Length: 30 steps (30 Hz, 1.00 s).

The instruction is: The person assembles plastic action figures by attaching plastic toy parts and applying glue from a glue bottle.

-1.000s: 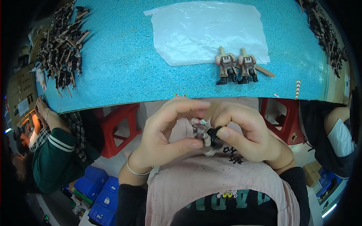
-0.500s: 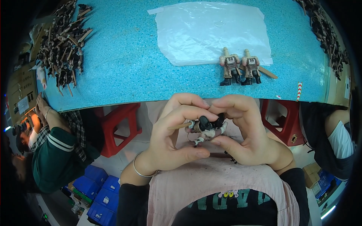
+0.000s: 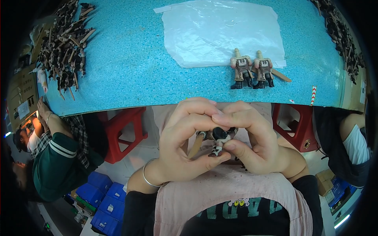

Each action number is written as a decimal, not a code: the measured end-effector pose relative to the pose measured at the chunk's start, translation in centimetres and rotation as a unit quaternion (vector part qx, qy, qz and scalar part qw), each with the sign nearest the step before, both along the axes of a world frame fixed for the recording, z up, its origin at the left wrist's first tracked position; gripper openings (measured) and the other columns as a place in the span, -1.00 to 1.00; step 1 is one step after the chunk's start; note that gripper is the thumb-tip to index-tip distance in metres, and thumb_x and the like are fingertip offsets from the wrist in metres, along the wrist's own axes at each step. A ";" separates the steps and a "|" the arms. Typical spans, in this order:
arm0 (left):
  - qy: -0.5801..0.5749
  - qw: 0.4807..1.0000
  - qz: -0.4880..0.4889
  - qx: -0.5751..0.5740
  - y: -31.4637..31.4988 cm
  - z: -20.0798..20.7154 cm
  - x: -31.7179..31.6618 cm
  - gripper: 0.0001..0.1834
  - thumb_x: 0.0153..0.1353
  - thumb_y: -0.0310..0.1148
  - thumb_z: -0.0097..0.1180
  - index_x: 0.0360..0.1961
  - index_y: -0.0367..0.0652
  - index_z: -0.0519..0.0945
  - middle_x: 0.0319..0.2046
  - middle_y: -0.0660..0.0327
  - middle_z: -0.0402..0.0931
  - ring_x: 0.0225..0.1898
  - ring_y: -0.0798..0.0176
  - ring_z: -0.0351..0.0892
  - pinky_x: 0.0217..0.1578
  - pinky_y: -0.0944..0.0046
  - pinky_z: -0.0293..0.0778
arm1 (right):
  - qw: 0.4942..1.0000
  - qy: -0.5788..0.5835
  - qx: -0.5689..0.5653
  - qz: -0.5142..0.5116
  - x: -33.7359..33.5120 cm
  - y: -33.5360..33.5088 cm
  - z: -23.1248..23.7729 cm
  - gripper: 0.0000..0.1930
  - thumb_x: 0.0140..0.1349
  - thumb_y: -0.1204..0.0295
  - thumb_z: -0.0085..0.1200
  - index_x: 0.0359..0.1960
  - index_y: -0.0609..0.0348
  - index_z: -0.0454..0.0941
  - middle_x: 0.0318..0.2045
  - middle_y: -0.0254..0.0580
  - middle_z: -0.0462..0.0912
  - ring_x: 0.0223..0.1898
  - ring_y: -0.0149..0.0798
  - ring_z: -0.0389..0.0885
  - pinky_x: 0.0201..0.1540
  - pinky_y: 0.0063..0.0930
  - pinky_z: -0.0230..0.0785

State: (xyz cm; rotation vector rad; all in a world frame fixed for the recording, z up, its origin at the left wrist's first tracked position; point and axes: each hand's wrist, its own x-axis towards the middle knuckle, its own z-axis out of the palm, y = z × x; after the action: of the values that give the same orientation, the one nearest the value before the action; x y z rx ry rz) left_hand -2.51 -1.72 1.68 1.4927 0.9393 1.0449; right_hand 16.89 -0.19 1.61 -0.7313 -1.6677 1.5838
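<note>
Between both hands, just in front of the table edge, is a small figurine (image 3: 220, 134) with black and cream parts and a flat wooden stick-like piece (image 3: 195, 146) beside it. My left hand (image 3: 185, 137) curls round the figurine from the left, its thumb under the lower end. My right hand (image 3: 252, 137) pinches it from the right, the thumb pressed on its side and the fingertips meeting those of the left. Much of the figurine is hidden by the fingers. Two headless brown-and-cream figurines (image 3: 241, 69) with black boots lie on the table, another flat wooden piece (image 3: 281, 75) by them.
A white plastic sheet (image 3: 220, 31) lies on the blue table (image 3: 126, 59). Heaps of figurine parts sit at the far left (image 3: 65, 47) and far right (image 3: 340, 35). Red stools (image 3: 125, 133) stand either side, and a co-worker in a green sleeve (image 3: 57, 161) sits left. Blue bins (image 3: 108, 214) are below.
The figurine has been turned between my fingers, so its black part now faces up and the flat wooden piece shows. My hands have shifted only slightly.
</note>
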 end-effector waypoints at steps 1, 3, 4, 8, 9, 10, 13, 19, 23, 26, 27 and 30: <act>0.000 1.000 0.000 0.000 0.1 -0.1 0.0 -0.56 -0.17 -0.37 0.45 -0.23 -0.22 0.55 -0.11 0.10 0.45 -0.03 0.05 0.43 -0.02 0.12 0.35 | 1.000 0.000 0.000 0.000 0.0 0.1 0.0 -0.57 0.21 0.51 0.06 0.13 0.30 0.35 -0.14 -0.08 0.47 -0.13 -0.21 0.43 -0.03 -0.39 0.27; 0.000 1.000 0.007 -0.004 0.2 -0.2 0.1 -0.56 -0.18 -0.37 0.45 -0.25 -0.22 0.55 -0.11 0.09 0.46 -0.03 0.05 0.43 -0.02 0.12 0.35 | 1.000 -0.002 0.002 0.001 0.0 0.3 0.0 -0.58 0.22 0.53 0.04 0.13 0.29 0.36 -0.14 -0.07 0.47 -0.11 -0.21 0.44 -0.02 -0.39 0.27; 0.000 1.000 0.006 -0.003 0.3 -0.2 0.1 -0.56 -0.18 -0.37 0.45 -0.25 -0.22 0.55 -0.11 0.09 0.46 -0.03 0.05 0.43 -0.02 0.12 0.35 | 1.000 -0.001 0.002 0.001 0.1 0.4 0.0 -0.58 0.22 0.53 0.04 0.13 0.29 0.36 -0.14 -0.07 0.47 -0.11 -0.21 0.44 -0.02 -0.39 0.27; 0.002 1.000 0.002 -0.001 0.6 0.3 0.3 -0.56 -0.17 -0.37 0.45 -0.24 -0.23 0.54 -0.10 0.08 0.45 -0.03 0.04 0.43 -0.02 0.11 0.35 | 1.000 -0.001 0.008 -0.012 0.2 0.6 0.5 -0.60 0.20 0.54 0.05 0.10 0.30 0.39 -0.14 -0.05 0.48 -0.11 -0.19 0.46 -0.03 -0.40 0.30; 0.001 1.000 0.001 -0.003 0.6 0.5 0.4 -0.57 -0.16 -0.38 0.44 -0.24 -0.23 0.54 -0.10 0.07 0.44 -0.02 0.04 0.43 -0.01 0.11 0.35 | 1.000 0.000 0.017 -0.020 0.2 0.7 0.6 -0.61 0.19 0.54 0.06 0.09 0.29 0.41 -0.14 -0.04 0.49 -0.11 -0.18 0.48 -0.04 -0.40 0.32; -0.004 1.000 -0.007 0.012 0.7 0.4 0.5 -0.57 -0.16 -0.38 0.44 -0.24 -0.23 0.54 -0.10 0.07 0.44 -0.02 0.04 0.43 -0.01 0.11 0.35 | 0.999 -0.004 0.031 -0.028 0.2 0.8 0.7 -0.61 0.19 0.54 0.06 0.09 0.29 0.41 -0.14 -0.04 0.49 -0.11 -0.18 0.48 -0.04 -0.40 0.32; -0.034 0.998 0.016 -0.040 0.1 0.3 0.6 -0.59 -0.15 -0.40 0.43 -0.24 -0.23 0.55 -0.09 0.06 0.43 -0.01 0.02 0.42 0.01 0.11 0.35 | 0.999 0.012 -0.015 -0.044 -0.1 0.6 0.6 -0.59 0.10 0.57 0.10 0.05 0.31 0.44 -0.25 -0.04 0.51 -0.20 -0.05 0.50 -0.12 -0.30 0.35; -0.023 0.998 0.009 -0.060 2.0 0.9 -0.5 -0.59 -0.25 -0.36 0.43 -0.29 -0.21 0.62 -0.13 0.07 0.43 0.00 0.01 0.40 0.03 0.08 0.32 | 0.998 -0.031 0.019 -0.046 1.8 3.5 2.1 -0.61 0.12 0.53 0.14 0.03 0.29 0.46 -0.06 -0.01 0.54 -0.02 -0.02 0.52 0.03 -0.29 0.35; -0.012 0.996 0.078 -0.031 4.1 0.4 -2.0 -0.57 -0.22 -0.23 0.43 -0.32 -0.23 0.60 -0.13 0.07 0.39 0.00 0.01 0.38 0.02 0.06 0.32 | 0.978 -0.124 0.067 -0.154 6.1 8.4 2.9 -0.74 0.14 0.58 0.06 -0.10 0.30 0.50 -0.17 -0.07 0.53 -0.20 -0.21 0.53 -0.09 -0.42 0.37; -0.035 0.987 0.139 -0.077 4.9 0.1 -2.1 -0.55 -0.18 -0.17 0.44 -0.33 -0.24 0.58 -0.14 0.06 0.37 0.02 0.02 0.37 0.03 0.07 0.31 | 0.940 -0.156 0.073 -0.294 8.3 9.6 2.6 -0.83 0.17 0.61 0.00 -0.21 0.32 0.54 -0.28 -0.19 0.54 -0.27 -0.38 0.48 -0.16 -0.57 0.32; -0.016 0.993 0.106 -0.058 5.6 0.0 -2.3 -0.56 -0.05 -0.16 0.41 -0.31 -0.19 0.48 -0.14 0.12 0.33 0.03 0.13 0.36 0.06 0.14 0.37 | 0.935 -0.153 0.054 -0.314 8.8 9.7 2.6 -0.83 0.14 0.63 0.01 -0.22 0.32 0.55 -0.28 -0.20 0.54 -0.27 -0.39 0.47 -0.15 -0.57 0.31; -0.015 0.994 0.091 -0.054 5.8 -0.8 -2.5 -0.57 -0.03 -0.15 0.40 -0.30 -0.20 0.48 -0.10 0.12 0.32 0.04 0.12 0.36 0.07 0.16 0.35 | 0.938 -0.193 0.068 -0.281 9.7 9.0 1.4 -0.82 0.11 0.66 0.02 -0.23 0.31 0.55 -0.28 -0.21 0.53 -0.28 -0.39 0.47 -0.16 -0.57 0.31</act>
State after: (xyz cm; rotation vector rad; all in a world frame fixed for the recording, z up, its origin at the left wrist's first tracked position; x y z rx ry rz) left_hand -5.01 4.07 0.88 1.3177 1.1073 1.1256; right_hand 26.57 8.83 2.96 -1.3673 -1.6095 0.9512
